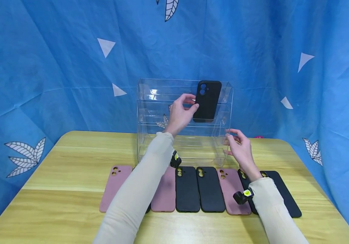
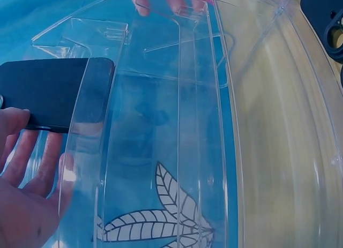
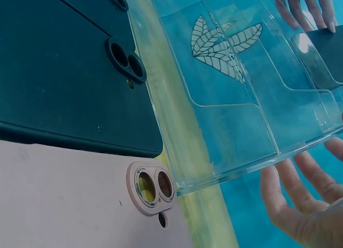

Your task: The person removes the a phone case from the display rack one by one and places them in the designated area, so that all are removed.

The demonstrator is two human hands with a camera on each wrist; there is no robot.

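Note:
My left hand (image 1: 182,112) pinches the left edge of a black phone case (image 1: 208,100), thumb on the front and fingers behind. The case stands upright, slightly tilted, with its lower end behind the front lip of an upper tier of a clear tiered rack (image 1: 185,82), near the right end. In the left wrist view, the lower part of the case (image 2: 96,92) shows through the clear lip. My right hand (image 1: 241,149) is at the rack's right side, fingers extended with their tips at the outer side wall; whether they press on it cannot be told.
Before the rack a row of phone cases lies on the wooden table (image 1: 55,200): pink cases (image 1: 233,193) and black cases (image 1: 187,189). My left sleeve covers part of the row, my right forearm another. A blue patterned curtain (image 1: 70,67) hangs behind the rack.

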